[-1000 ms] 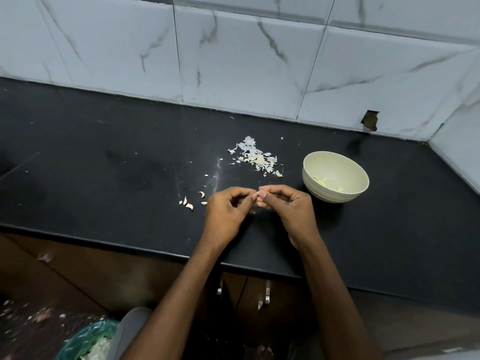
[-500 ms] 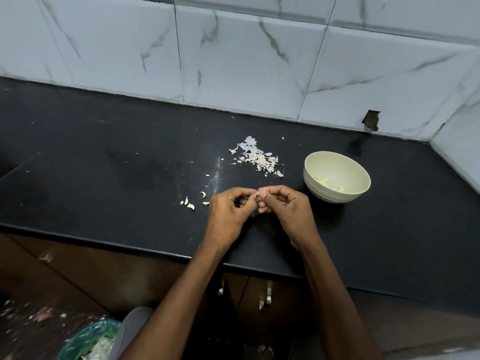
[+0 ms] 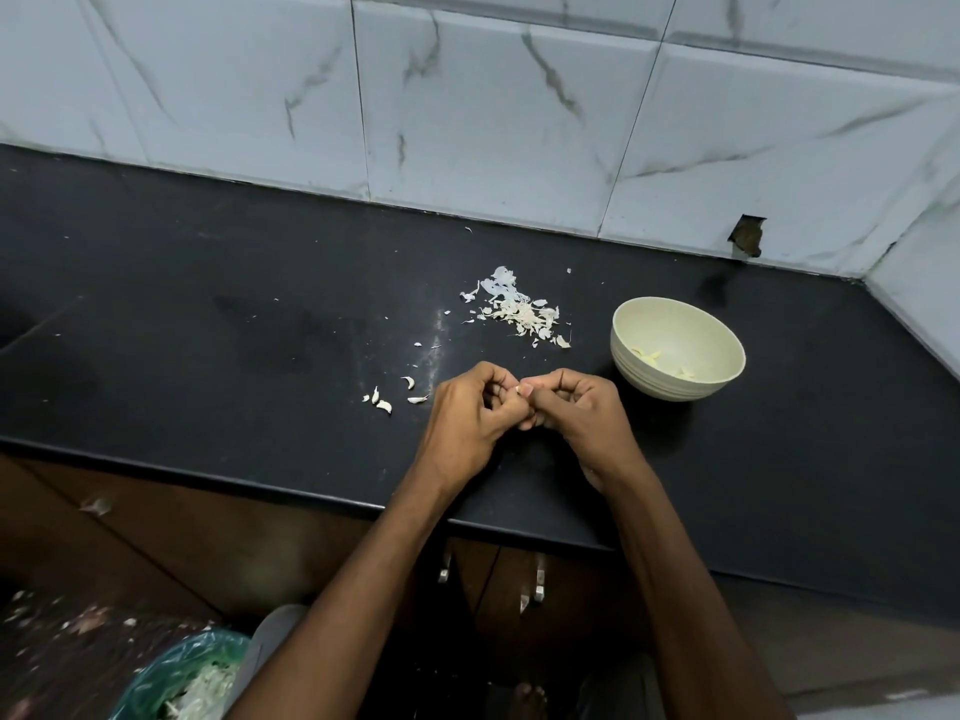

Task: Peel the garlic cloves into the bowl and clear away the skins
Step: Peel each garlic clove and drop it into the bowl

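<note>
View: head camera, looking down at a black counter (image 3: 208, 330) against a marbled tile wall (image 3: 467, 122).
Left hand (image 3: 467, 413): centre of frame, fingers curled, fingertips meeting those of the right hand.
Right hand (image 3: 582, 407): just right of the left hand, fingers curled, touching it at the tips.
Clove (image 3: 518, 390): small pale piece pinched between the thumbs and fingers of both hands; mostly hidden, so whether skin remains cannot be told.
Bowl (image 3: 675, 376): right of centre, upright on the counter, near the right hand but apart from it; a few pale peeled pieces lie inside.
Skins (image 3: 522, 311): loose pile on the counter above the hands, left of the bowl.
Spare cloves (image 3: 384, 400): several small pieces on the counter, just left of the left hand.
Bin (image 3: 176, 678): lower left, green liner, pale scraps inside.
Cupboard handles (image 3: 535, 589): below the counter edge, between the forearms.
</note>
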A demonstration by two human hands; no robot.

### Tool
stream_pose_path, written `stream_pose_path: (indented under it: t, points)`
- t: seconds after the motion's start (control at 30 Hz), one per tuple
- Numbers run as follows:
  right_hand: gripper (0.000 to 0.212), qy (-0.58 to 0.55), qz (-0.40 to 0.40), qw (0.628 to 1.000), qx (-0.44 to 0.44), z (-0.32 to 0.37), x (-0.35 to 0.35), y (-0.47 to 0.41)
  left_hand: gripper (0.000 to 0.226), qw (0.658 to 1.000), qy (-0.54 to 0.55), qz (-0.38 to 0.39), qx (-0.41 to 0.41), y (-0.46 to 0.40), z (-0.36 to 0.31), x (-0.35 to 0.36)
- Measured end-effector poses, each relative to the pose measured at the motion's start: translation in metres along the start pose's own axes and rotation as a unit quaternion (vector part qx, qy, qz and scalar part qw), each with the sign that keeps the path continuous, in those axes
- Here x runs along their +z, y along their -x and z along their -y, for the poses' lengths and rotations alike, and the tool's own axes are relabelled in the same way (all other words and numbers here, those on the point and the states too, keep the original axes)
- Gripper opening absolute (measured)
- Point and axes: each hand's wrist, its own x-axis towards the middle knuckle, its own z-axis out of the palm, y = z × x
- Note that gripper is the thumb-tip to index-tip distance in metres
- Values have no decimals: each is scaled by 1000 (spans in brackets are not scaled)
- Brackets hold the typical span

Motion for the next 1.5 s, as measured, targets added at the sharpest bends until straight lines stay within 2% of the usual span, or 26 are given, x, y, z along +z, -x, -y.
stream_pose_path:
  t: [0.07, 0.2, 0.3, 0.4, 0.87, 1.1, 1.27, 1.5]
  points:
    - [5, -27, 11, 999, 24, 2, 0, -1, 8, 1000, 26, 11, -6, -1, 3, 0]
    - [7, -95, 42, 994, 45, 6, 8, 2, 26, 995, 102, -2, -18, 0, 7, -6]
    - [9, -125, 30, 991, 40, 11, 8, 0, 8, 974, 220, 15, -47, 0, 8, -10]
    - [16, -135, 32, 989, 44, 14, 6, -1, 14, 964, 258, 20, -56, 1, 9, -11]
    - [28, -102, 9, 994, 24, 5, 3, 1, 15, 972, 235, 5, -29, 4, 8, -12]
    - [21, -111, 17, 993, 37, 3, 2, -1, 14, 973, 227, 5, -31, 3, 9, -12]
    - [12, -36, 8, 999, -20, 2, 8, 3, 12, 977, 208, -27, -30, 2, 9, -13]
    - [11, 5, -13, 998, -63, 1, 10, 5, 15, 969, 243, -15, -46, 3, 9, -12]
